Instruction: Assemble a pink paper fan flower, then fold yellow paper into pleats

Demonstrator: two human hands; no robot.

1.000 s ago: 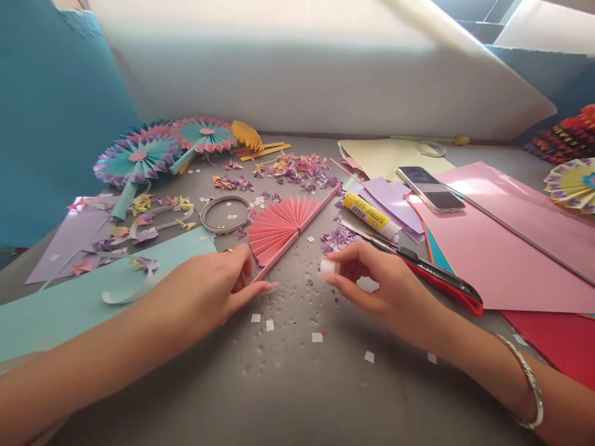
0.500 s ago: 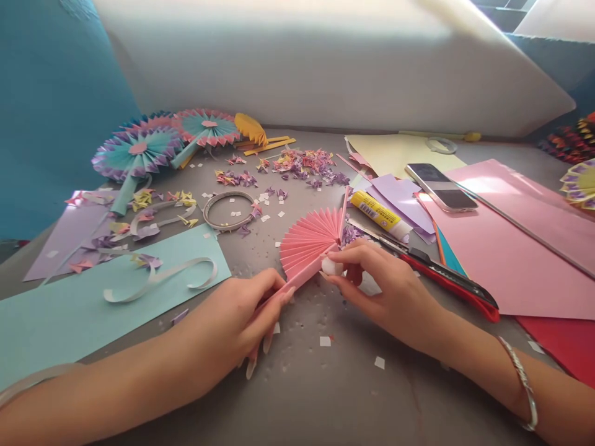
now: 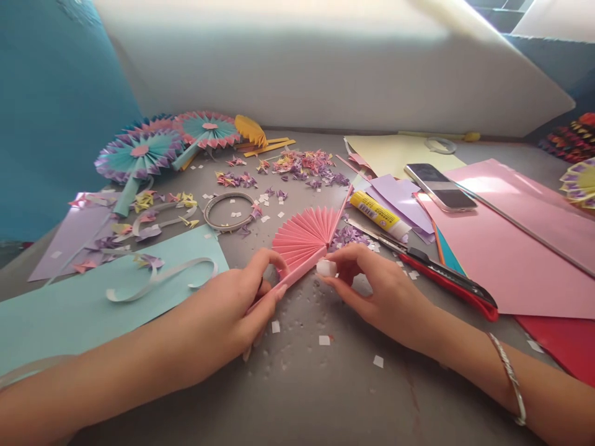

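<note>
A pink pleated paper fan (image 3: pixel 309 232) is spread in a half round above the grey table. My left hand (image 3: pixel 253 297) pinches the near end panel of the fan between thumb and fingers. Between the thumb and fingertips of my right hand (image 3: pixel 379 288) is a small white lump (image 3: pixel 326 268), close beside the edge of that panel near the fan's narrow point. Whether the lump touches the paper I cannot tell. Just behind my right hand lie a yellow glue stick (image 3: pixel 379 214) and a red and black utility knife (image 3: pixel 446 275) with its blade out.
Finished paper rosettes (image 3: pixel 139 152) rest at the back left, near a grey tape ring (image 3: pixel 227 212). Small folded paper pieces (image 3: pixel 304 162) lie heaped behind the fan. Light blue paper (image 3: pixel 186 316) is at left; pink sheets (image 3: pixel 525 248) and a phone (image 3: pixel 440 186) are at right.
The fan has shifted slightly left and tipped a little, with my left hand on its panel. The right hand has moved slightly left with the white lump.
</note>
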